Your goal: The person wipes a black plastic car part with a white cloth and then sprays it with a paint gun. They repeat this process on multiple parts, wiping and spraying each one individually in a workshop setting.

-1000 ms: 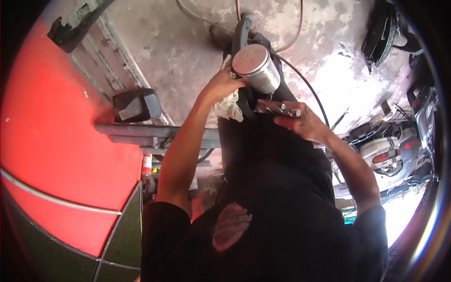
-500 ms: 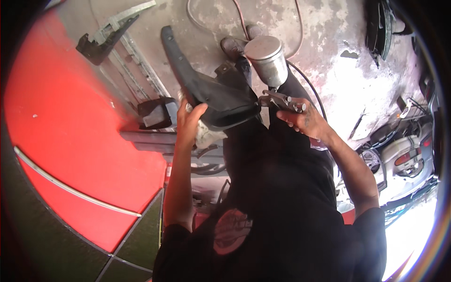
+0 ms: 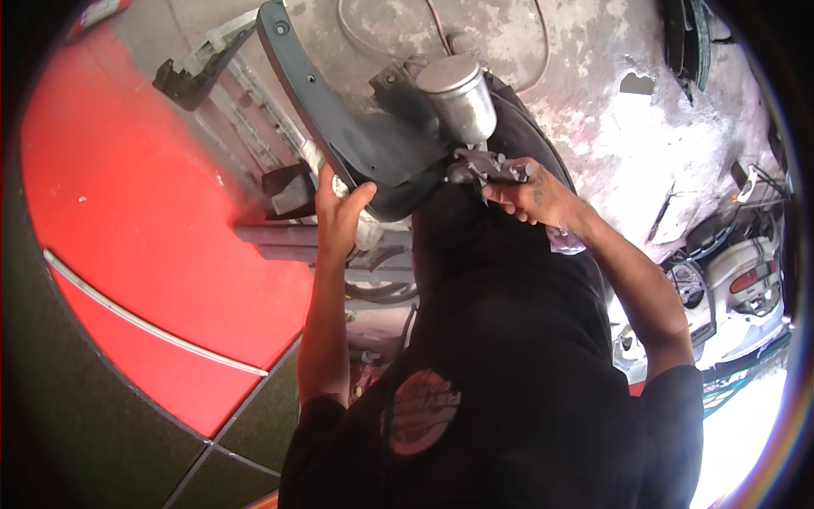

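Out in front of me, tilted up and away, is a curved dark grey plastic mud flap (image 3: 386, 148) with small holes along its long arm. My left hand (image 3: 339, 219) grips its near left edge, thumb on top, with a whitish cloth (image 3: 369, 236) bunched under the fingers. A spray gun (image 3: 485, 168) sits in my right hand (image 3: 536, 193), fingers wrapped round its handle. On top of the gun is a silver metal cup (image 3: 462, 102). The nozzle points left, close to the mud flap's right side; whether they touch is hard to tell.
A bright red surface (image 3: 161, 220) with a pale strip (image 3: 153, 316) spans the left. Dark trim (image 3: 199, 76) and a black part (image 3: 288, 191) lie beside it. Thin hoses (image 3: 545, 51) cross the stained floor. Car parts with a red tail light (image 3: 750, 278) crowd the right.
The mud flap has risen and turned, showing more of its grey upper face and holes. My right hand and the spray gun have shifted slightly left and up.
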Demonstrator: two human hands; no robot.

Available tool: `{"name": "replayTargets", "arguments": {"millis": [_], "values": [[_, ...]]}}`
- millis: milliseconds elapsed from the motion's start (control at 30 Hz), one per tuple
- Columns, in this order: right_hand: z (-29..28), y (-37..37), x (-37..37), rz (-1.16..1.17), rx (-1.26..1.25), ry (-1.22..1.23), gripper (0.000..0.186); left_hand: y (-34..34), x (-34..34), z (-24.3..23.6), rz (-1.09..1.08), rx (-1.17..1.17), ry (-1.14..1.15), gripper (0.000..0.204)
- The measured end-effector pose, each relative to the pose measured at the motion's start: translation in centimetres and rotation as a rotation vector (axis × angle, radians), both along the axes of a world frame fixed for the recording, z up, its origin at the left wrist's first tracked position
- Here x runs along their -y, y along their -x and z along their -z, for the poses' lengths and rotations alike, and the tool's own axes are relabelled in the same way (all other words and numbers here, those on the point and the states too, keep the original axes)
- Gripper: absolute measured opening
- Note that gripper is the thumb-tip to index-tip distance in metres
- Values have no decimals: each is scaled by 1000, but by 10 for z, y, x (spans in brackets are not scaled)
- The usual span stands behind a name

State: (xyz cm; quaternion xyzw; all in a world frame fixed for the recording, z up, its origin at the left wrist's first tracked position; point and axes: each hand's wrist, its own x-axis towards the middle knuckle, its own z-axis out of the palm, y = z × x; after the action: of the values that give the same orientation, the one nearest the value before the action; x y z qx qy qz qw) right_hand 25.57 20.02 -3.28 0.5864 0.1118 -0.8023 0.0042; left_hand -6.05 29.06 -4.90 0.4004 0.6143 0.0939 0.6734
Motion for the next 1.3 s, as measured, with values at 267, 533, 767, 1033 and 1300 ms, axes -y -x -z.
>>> {"name": "replayTargets", "arguments": {"millis": [267,533,767,1033,1300], "values": [[-2,13,10,-122,136,-267,34,5,26,1,-227,106,94,65],[27,-5,9,-28,329,-367,53,5,39,-12,-255,192,253,72],[26,-24,11,-245,324,-489,35,-5,40,-17,-89,70,79,70],[17,-38,22,-115,252,-560,34,-30,26,-5,-133,41,27,69],[-5,-79,28,103,251,-430,50,-97,27,68,1085,-711,-525,74]]}}
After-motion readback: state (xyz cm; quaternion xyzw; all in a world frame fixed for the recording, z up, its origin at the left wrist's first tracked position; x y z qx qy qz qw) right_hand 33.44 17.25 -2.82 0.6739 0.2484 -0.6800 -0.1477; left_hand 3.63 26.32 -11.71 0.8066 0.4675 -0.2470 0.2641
